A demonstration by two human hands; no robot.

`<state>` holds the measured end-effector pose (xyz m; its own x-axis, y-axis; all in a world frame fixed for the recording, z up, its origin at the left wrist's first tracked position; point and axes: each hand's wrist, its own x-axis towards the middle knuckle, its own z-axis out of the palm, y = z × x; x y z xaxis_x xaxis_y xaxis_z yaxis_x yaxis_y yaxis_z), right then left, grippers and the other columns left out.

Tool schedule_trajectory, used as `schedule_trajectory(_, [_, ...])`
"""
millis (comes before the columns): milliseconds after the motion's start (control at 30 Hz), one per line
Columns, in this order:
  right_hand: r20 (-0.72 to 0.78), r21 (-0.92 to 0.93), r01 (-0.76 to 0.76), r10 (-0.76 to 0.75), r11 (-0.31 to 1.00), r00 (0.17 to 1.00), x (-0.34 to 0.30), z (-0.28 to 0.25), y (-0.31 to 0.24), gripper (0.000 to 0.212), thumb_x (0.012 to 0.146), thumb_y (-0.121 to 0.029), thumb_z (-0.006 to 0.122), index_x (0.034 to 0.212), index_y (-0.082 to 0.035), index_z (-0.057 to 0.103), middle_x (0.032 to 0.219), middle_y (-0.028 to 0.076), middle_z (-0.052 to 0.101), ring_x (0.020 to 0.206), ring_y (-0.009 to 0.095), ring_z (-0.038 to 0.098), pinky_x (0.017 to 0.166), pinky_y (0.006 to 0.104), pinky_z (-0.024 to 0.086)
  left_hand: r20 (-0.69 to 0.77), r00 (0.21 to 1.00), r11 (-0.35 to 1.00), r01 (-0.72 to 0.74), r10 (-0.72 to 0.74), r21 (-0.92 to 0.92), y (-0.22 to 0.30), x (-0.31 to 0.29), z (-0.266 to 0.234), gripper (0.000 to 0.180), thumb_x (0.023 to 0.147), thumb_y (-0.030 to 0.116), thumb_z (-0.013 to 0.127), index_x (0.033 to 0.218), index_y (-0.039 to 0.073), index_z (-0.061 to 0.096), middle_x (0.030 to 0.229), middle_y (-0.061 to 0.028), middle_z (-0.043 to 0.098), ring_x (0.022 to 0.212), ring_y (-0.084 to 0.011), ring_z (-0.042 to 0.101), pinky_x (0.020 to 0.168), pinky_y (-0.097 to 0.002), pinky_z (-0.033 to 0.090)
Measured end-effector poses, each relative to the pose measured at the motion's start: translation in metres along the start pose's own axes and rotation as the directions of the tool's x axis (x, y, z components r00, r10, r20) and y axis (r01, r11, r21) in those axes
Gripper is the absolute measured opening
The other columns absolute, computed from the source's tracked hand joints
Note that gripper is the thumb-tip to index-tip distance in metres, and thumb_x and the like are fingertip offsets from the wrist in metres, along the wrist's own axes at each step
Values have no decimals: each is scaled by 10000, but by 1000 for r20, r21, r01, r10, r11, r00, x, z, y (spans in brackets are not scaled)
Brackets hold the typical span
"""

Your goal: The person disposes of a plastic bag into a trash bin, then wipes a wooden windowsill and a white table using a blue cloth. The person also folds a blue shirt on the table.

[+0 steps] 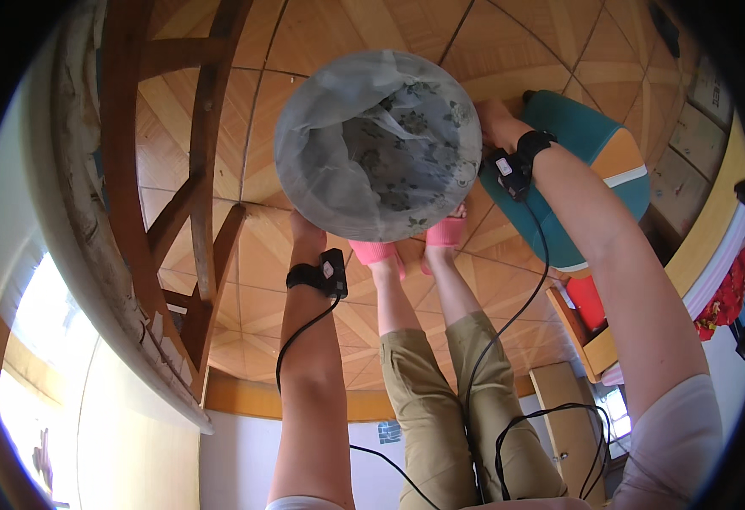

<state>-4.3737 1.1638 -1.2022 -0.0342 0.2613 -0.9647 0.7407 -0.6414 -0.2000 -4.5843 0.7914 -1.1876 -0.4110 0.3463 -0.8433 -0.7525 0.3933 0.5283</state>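
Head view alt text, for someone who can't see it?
The left hand and right hand hold a round floral bin lined with translucent plastic. Below are pink slippers on a tiled floor; a wooden frame at left.

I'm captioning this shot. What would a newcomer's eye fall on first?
Probably the round, pale-lined container near top centre, between the left hand and right hand. Then the big teal object to its right, and the pink slippers at its lower edge.

The crinkled bin liner looks plastic, the slatted frame wood.
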Motion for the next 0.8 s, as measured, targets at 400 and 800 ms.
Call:
schedule_trajectory(400, [212,434,56,-163,899,964,-105,10,-54,402,955,-302,665,1248,-31,622,1171,113,674,1042,200,644,888,320,505,323,770,396,-581,550,711,97,-59,145,374,855,-5,558,1228,28,570,1174,-213,582,1105,-370,567,975,-446,447])
schedule_trajectory(800, [-66,147,391,-386,909,920,-89,34,5,251,719,-79,692,906,89,693,739,147,692,685,204,652,636,345,503,208,948,554,-43,-239,831,20,39,220,1007,769,675,691,1553,163,323,1596,-336,49,1494,-464,60,1202,-494,134])
